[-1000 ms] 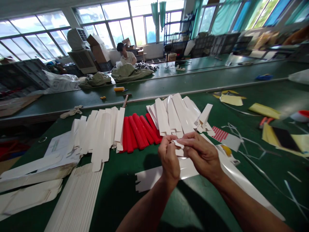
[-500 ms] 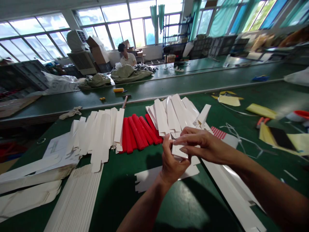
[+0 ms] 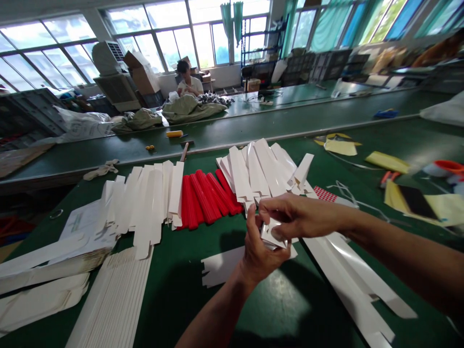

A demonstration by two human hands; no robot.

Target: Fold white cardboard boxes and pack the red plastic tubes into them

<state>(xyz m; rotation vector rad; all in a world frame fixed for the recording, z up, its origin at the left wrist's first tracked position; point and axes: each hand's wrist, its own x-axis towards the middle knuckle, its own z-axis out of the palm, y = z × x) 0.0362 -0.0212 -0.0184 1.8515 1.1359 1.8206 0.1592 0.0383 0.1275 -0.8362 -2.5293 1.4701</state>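
My left hand [image 3: 259, 249] is wrapped round a narrow white cardboard box [image 3: 272, 237], whose end faces up toward me. My right hand [image 3: 299, 217] is bent over that end, its thumb pressing on the end flap and its index finger curled at the far edge. The rest of the box is mostly hidden by my hands. Under them, a flat white carton blank [image 3: 221, 266] lies on the green table. Just beyond are a pile of white boxes [image 3: 259, 169] and a row of red ribbed sticks [image 3: 203, 198].
Stacked carton blanks [image 3: 108, 295] and folded white sleeves [image 3: 145, 193] cover the left side. Long white cartons [image 3: 348, 285] lie by my right forearm. Farther right are a dark phone [image 3: 416, 202] and an orange-rimmed tape roll [image 3: 447, 167]. A person [image 3: 190, 84] sits beyond the conveyor.
My right thumb has moved down onto the box's end, and the fingers have curled more. The box end has tilted slightly. The whole view has shifted a little.
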